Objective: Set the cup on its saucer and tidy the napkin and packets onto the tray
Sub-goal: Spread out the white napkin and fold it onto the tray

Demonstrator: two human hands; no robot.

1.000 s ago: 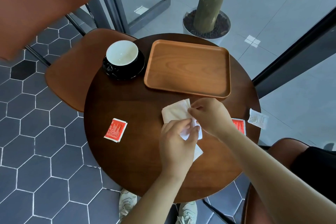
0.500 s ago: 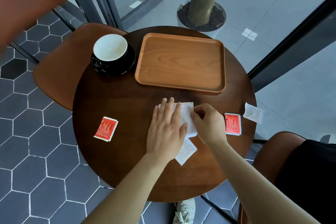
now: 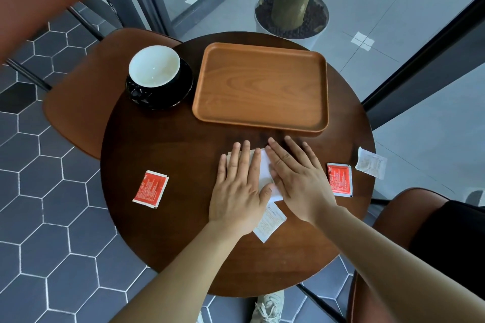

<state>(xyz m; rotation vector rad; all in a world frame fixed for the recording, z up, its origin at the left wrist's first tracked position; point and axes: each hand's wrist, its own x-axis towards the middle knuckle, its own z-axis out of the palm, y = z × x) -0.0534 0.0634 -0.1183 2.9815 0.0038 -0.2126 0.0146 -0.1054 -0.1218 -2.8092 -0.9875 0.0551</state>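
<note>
**Progress.** The cup [image 3: 154, 65] sits on its black saucer [image 3: 185, 88] at the far left of the table [image 3: 170, 152], just beside the tray [image 3: 262, 86]. We count that step done.

The tray holds nothing yet. The napkin [image 3: 265, 169] lies flat on the table just before the tray's near rim, not on it.

All four packets are off the tray:
- One red packet [image 3: 151, 189] lies well to the left.
- A second red packet [image 3: 339, 179] lies just right of the right hand.
- A white packet [image 3: 371, 162] is at the table's right edge and seems to hang over it.
- A second white packet [image 3: 270, 223] pokes out between the wrists. Its far corner is hidden, and we cannot tell whether the napkin or a hand covers it.

We judge the first part finished and all the tidying yet to do.

**Hands.** The left hand [image 3: 240, 189] and right hand [image 3: 299, 181] lie palm down on the napkin, side by side, with a strip of white showing between them. The left fingers [image 3: 245, 157] are straight and close together. The right fingers [image 3: 291, 152] are straight and slightly spread, with their tips past the napkin toward the tray. Neither hand grips anything; both press flat. We read this as smoothing or creasing the napkin before it goes to the tray.
</note>
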